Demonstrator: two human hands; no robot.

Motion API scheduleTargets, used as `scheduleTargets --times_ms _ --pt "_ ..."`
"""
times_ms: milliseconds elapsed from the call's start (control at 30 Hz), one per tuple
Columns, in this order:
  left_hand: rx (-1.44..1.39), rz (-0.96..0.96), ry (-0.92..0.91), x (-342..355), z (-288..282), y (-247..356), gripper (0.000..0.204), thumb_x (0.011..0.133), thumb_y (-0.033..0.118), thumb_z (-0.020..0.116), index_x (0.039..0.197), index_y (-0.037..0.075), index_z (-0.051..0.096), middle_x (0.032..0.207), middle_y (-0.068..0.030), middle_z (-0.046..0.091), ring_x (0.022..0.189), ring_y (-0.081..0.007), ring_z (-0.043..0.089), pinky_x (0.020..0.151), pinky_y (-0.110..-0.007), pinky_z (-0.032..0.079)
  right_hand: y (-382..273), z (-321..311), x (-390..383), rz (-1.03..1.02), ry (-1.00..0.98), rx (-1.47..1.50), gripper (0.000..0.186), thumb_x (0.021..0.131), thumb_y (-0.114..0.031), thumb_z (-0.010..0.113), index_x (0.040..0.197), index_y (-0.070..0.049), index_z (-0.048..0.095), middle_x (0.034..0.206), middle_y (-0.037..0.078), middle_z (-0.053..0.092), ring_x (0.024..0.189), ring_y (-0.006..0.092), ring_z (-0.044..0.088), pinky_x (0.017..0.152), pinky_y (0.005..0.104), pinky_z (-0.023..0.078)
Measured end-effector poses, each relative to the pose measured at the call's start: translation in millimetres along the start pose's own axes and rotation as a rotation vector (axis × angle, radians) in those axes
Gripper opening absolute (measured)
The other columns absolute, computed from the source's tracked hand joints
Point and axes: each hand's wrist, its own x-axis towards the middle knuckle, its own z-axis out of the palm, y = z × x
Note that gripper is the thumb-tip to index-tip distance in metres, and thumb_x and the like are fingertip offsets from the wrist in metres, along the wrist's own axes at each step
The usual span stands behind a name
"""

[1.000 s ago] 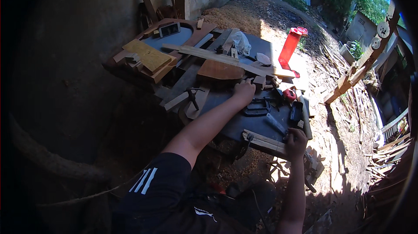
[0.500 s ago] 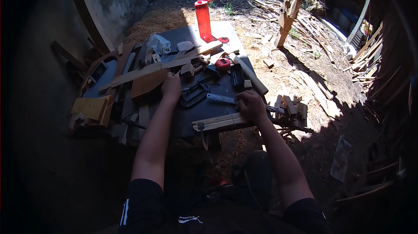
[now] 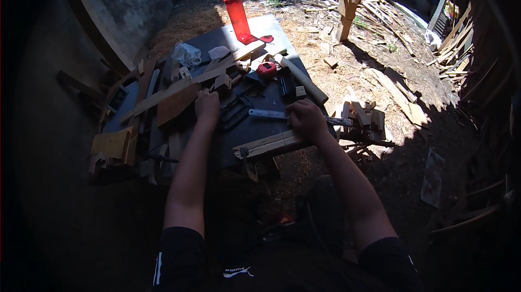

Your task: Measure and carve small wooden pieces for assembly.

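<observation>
My left hand is closed at the right end of a brown wooden board. Its fingertips are hidden, so I cannot tell what they grip. Farther right, my right hand is closed around a silver metal ruler, whose left part sticks out toward the middle of the table. Between my hands lies a dark C-clamp. A pale wooden strip runs along the near table edge, with a clamp at its left end. A red tape measure sits beyond my right hand.
The dark table carries a red bottle, a crumpled plastic bag, a long plank and a rounded wooden handle. Wood offcuts are piled at the right corner. A wooden post stands beyond, right of the table.
The whole view has shifted, so the table's far things appear farther left and higher. Both hands keep nearly the same places among the things; the ruler shows slightly more on its left side.
</observation>
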Motion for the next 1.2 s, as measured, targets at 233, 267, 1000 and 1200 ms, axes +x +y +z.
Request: scheduleTargets --times_ms 233,267,1000,1200 --pt "-0.075 -0.126 0.049 20.0 -14.5 1.5 0.027 0.091 0.013 0.060 0.116 0.008 0.068 0.122 -0.0144 0.067 0.114 -0.0340 0.065 0.094 -0.045 0.056 -0.5 1.0 -1.0 0.003 -0.013 -0.010 0.012 0.087 -0.015 0.065 0.089 -0.008 0.073 0.092 0.010 0.071 0.097 0.0312 0.067 0.088 0.0446 0.055" --pt "-0.079 -0.121 0.043 26.9 -22.3 7.9 0.027 0.091 0.013 0.060 0.116 0.008 0.068 0.122 -0.0144 0.067 0.114 -0.0340 0.065 0.094 -0.045 0.056 0.8 0.0 -1.8 0.011 -0.011 -0.023 0.011 0.087 -0.015 0.064 0.089 -0.008 0.073 0.092 0.010 0.071 0.097 0.0310 0.067 0.087 0.0444 0.055" --pt "-0.157 0.365 -0.152 124.4 0.1 47.7 0.038 0.098 0.016 0.062 0.135 0.017 0.063 0.137 -0.0085 0.062 0.140 -0.0257 0.049 0.112 -0.060 0.037 -3.5 -3.6 -1.6 0.025 -0.032 0.022 0.007 0.086 -0.012 0.066 0.088 -0.009 0.071 0.091 0.007 0.069 0.095 0.0281 0.066 0.086 0.0420 0.055" --pt "-0.851 0.309 0.119 69.3 -30.1 43.6 0.039 0.100 0.020 0.066 0.138 0.011 0.058 0.132 -0.0132 0.064 0.126 -0.0286 0.061 0.101 -0.046 0.050 -4.2 -3.7 -2.0 0.017 -0.045 0.036 0.008 0.085 -0.012 0.066 0.089 -0.009 0.072 0.091 0.007 0.069 0.096 0.0285 0.065 0.086 0.0426 0.055"
